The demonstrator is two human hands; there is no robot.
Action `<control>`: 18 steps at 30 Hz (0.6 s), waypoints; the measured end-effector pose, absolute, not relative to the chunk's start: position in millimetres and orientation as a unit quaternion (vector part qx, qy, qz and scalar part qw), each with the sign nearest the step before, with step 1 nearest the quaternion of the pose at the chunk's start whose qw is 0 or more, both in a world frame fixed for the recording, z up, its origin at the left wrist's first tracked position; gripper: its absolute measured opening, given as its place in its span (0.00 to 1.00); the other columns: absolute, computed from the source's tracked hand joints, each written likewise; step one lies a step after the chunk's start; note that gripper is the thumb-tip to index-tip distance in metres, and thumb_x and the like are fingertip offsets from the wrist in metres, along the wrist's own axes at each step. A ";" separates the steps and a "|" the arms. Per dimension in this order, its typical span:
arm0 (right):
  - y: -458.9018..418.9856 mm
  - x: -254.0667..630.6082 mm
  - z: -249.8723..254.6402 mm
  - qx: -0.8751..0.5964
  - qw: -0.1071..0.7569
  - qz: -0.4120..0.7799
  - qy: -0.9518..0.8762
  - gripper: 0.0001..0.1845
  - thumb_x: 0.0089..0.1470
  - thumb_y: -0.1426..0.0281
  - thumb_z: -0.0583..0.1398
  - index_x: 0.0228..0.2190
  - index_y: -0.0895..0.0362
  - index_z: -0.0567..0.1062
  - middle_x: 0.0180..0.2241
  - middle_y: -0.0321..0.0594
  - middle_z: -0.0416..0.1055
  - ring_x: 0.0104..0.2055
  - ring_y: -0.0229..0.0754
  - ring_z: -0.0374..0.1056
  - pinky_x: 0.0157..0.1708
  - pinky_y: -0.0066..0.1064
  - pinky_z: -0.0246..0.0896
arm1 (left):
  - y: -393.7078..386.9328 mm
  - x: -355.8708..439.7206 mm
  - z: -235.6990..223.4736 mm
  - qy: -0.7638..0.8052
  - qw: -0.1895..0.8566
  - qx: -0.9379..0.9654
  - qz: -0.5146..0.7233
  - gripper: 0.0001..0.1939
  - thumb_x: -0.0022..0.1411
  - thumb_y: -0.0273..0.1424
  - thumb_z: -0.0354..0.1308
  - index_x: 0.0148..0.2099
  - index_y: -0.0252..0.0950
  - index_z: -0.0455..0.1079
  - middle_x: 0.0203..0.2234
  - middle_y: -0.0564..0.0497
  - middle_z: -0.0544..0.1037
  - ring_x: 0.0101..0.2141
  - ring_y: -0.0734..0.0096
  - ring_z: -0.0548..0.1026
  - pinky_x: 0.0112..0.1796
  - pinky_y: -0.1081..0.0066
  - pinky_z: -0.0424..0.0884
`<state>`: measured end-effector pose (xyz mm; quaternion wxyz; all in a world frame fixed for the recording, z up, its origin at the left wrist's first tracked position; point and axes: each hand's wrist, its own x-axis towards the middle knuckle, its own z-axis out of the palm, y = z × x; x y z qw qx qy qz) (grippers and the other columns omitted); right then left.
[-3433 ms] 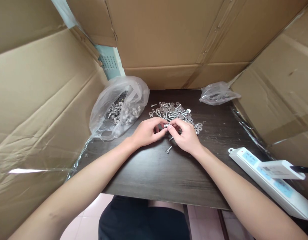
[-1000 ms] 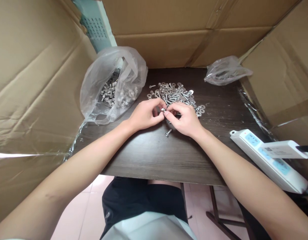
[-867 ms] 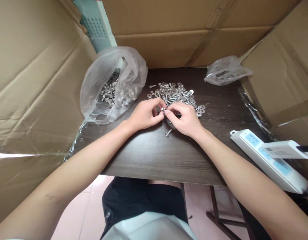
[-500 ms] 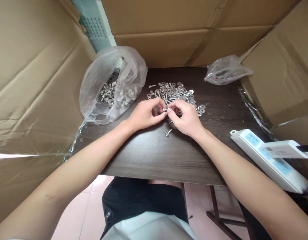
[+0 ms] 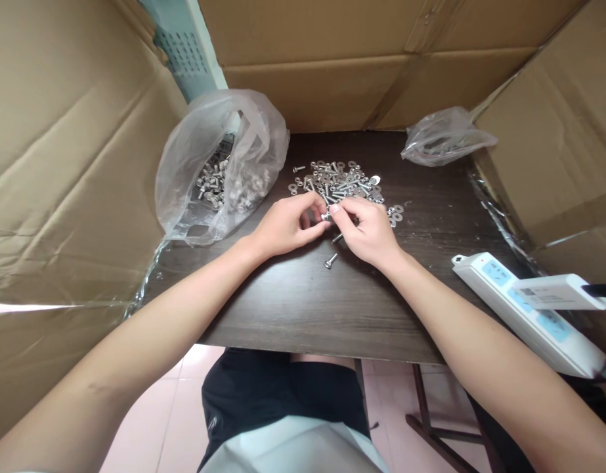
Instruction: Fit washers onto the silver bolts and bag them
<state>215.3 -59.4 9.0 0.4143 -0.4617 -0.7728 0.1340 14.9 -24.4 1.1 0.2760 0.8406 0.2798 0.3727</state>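
Between my two hands is a small metal bolt (image 5: 325, 217). My left hand (image 5: 289, 225) pinches its head end between thumb and fingertips. The thumb and forefinger of my right hand (image 5: 366, 226) are closed at the bolt's other end; whether a nut sits under them is too small to make out. Just beyond my fingers spreads a pile of bolts, nuts and washers (image 5: 339, 180). One loose bolt (image 5: 331, 261) lies on the dark table (image 5: 303, 302) below my hands, and another bolt (image 5: 337, 238) shows partly beside my right thumb.
A clear plastic bag (image 5: 179, 164) with metal fasteners inside stands at the left. Another plastic bag (image 5: 445, 138) lies at the back right. Along the right edge rests a white power strip (image 5: 529, 315) with a plugged-in adapter (image 5: 561, 292). Cardboard walls (image 5: 322, 98) enclose the table.
My right thumb and fingers have shifted slightly up on the bolt's end, uncovering more of the bolt lying beneath. My left hand stays in place.
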 end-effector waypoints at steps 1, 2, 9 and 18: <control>-59.3 215.4 8.9 -0.462 0.413 0.134 -0.773 0.21 0.68 0.64 0.55 0.22 0.55 0.66 0.22 0.35 0.64 0.28 0.40 0.61 0.32 0.35 0.55 | -24.3 14.8 0.8 0.279 0.275 0.841 0.373 0.08 0.65 0.33 0.64 0.43 0.35 0.70 0.33 0.54 0.78 0.25 0.79 0.74 0.31 0.77 0.69; -59.4 215.4 8.7 -0.463 0.414 0.138 -0.772 0.21 0.68 0.64 0.55 0.23 0.55 0.67 0.22 0.36 0.65 0.28 0.40 0.62 0.33 0.35 0.55 | -24.0 14.7 0.6 0.278 0.276 0.841 0.373 0.08 0.65 0.33 0.64 0.42 0.35 0.70 0.33 0.54 0.78 0.25 0.79 0.74 0.30 0.77 0.69; -60.1 214.5 7.8 -0.452 0.429 0.166 -0.764 0.04 0.59 0.71 0.58 0.36 0.54 0.73 0.32 0.38 0.73 0.33 0.43 0.68 0.35 0.35 0.62 | -23.1 14.1 0.6 0.279 0.282 0.838 0.376 0.09 0.67 0.35 0.63 0.43 0.35 0.70 0.33 0.53 0.79 0.24 0.78 0.74 0.29 0.76 0.68; -59.2 215.1 7.7 -0.456 0.425 0.166 -0.764 0.11 0.64 0.67 0.57 0.28 0.55 0.71 0.27 0.36 0.70 0.29 0.41 0.65 0.32 0.34 0.58 | -23.9 14.7 0.9 0.277 0.277 0.840 0.376 0.09 0.67 0.35 0.64 0.44 0.35 0.72 0.35 0.53 0.79 0.24 0.79 0.73 0.29 0.77 0.68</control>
